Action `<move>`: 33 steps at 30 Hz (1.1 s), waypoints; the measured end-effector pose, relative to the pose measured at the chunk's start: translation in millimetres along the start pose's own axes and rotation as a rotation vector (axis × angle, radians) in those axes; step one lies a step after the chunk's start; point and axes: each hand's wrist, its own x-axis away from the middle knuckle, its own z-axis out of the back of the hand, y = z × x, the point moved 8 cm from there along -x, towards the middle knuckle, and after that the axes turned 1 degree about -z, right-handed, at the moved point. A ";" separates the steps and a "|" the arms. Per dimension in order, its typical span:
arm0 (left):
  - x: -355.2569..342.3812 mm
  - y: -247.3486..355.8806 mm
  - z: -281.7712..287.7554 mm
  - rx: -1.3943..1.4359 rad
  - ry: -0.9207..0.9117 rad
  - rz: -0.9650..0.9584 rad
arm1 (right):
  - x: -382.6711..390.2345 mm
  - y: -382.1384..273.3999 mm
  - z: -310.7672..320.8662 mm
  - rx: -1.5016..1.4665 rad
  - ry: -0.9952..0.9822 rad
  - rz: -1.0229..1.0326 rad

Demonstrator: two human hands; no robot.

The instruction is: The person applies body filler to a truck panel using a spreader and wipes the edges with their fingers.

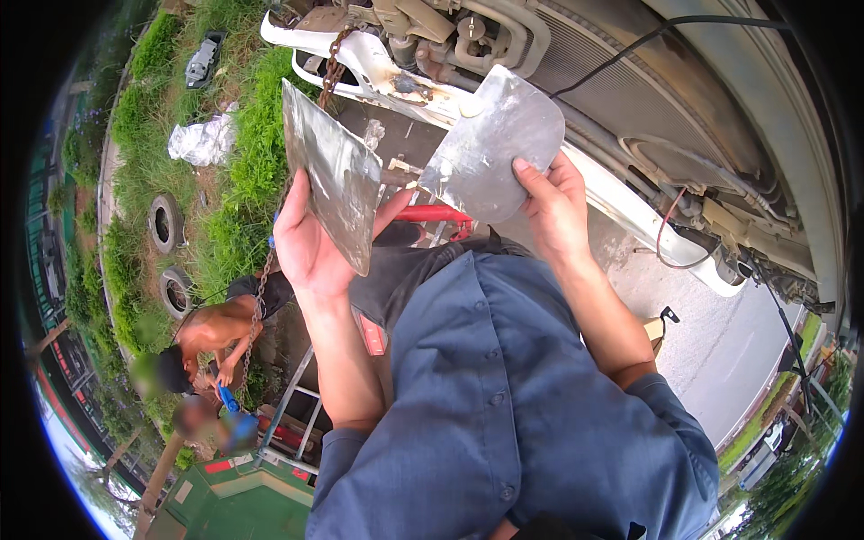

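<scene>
My left hand [310, 256] is closed about a flat, thin grey plate [333, 171] with straight edges and pale smears, held tilted and steep; part of the fingers is hidden behind it. A second smeared grey plate [495, 148], with a rounded corner, is pinched in my right hand [556, 207], the thumb on its face and the other fingers mostly behind. The two plates are held up apart from each other, in front of a car's white front frame bar [396, 81].
The car's exposed radiator [621, 99] lies at the upper right. A rusty chain [335, 63] hangs by the bar. Two people [211, 337] work at the lower left, near old tyres [165, 223] on grass. A red bar [432, 214] shows below the plates.
</scene>
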 end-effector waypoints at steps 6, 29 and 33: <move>-4.9 -6.8 -10.9 -0.066 -0.027 0.089 | 2.2 30.7 -14.3 -0.232 -0.039 -0.194; -33.1 -8.3 -34.8 -0.201 0.172 0.182 | -25.1 30.5 -23.3 -0.239 -0.298 -0.170; -37.2 -8.2 -32.5 -0.200 0.202 0.211 | -29.2 21.9 -19.8 -0.206 -0.339 -0.166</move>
